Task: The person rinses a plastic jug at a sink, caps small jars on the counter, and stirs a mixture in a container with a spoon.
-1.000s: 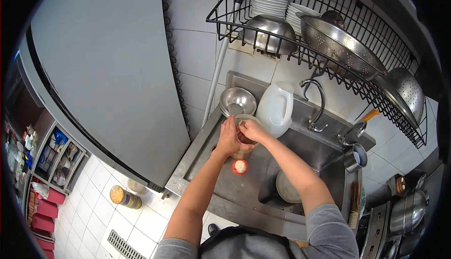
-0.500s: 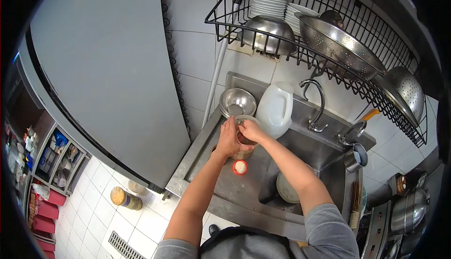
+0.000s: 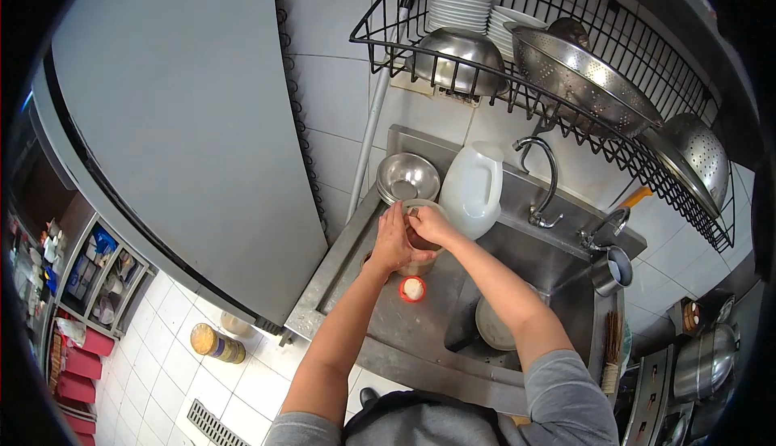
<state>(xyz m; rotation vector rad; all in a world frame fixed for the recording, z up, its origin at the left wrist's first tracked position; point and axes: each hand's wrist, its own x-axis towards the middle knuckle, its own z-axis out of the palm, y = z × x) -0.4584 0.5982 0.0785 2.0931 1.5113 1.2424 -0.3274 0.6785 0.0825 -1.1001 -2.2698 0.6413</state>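
At the sink's drainboard, my left hand (image 3: pixel 391 240) is cupped round the near left side of a round, pale container (image 3: pixel 417 268), fingers pointing away and thumb across its front. My right hand (image 3: pixel 428 226) is at the container's mouth with its fingers curled together; what they hold is hidden. Brownish contents show dimly between the hands. Just in front of the container lies a small red cap (image 3: pixel 412 289) with a whitish inside. Stacked steel bowls (image 3: pixel 407 176) stand behind my hands, and a white plastic jug (image 3: pixel 471 191) is close by on the right.
To the right is the sink basin (image 3: pixel 558 276) with a round pan (image 3: pixel 495 323) in it, under a curved faucet (image 3: pixel 554 173). A black wire rack (image 3: pixel 388 43) with plates and colanders hangs above. The fridge (image 3: pixel 186 122) stands left; a jar (image 3: pixel 217 342) is on the floor.
My right hand has shifted slightly at the container's mouth, its fingers a little higher. My left hand keeps its place, and the objects around stay put.
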